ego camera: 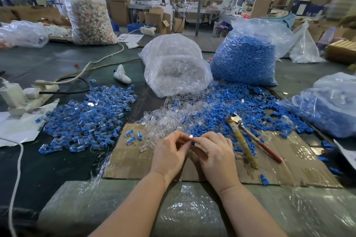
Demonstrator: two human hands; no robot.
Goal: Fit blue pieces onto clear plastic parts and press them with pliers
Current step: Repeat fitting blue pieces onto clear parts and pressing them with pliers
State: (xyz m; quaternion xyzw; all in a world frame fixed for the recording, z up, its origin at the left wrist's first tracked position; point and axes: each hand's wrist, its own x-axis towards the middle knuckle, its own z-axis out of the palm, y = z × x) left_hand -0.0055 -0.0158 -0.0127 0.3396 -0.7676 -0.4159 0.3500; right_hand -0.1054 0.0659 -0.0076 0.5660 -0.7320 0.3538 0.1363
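Observation:
My left hand (169,152) and my right hand (213,152) meet over a cardboard sheet (279,167), fingertips together. Between them they pinch a small clear plastic part (189,137) with a bit of a blue piece (193,143) showing; the fingers hide most of both. Loose clear parts (161,123) lie just beyond the hands. Loose blue pieces (221,109) spread to the right of them. The pliers (248,140), one handle red and one wrapped in tape, rest on the cardboard right of my right hand. Neither hand touches them.
A heap of joined blue-and-clear pieces (86,117) lies to the left. Behind stand a bag of clear parts (175,67) and a bag of blue pieces (244,57); another bag (327,106) sits at the right. A power strip and cables (34,92) lie at the far left.

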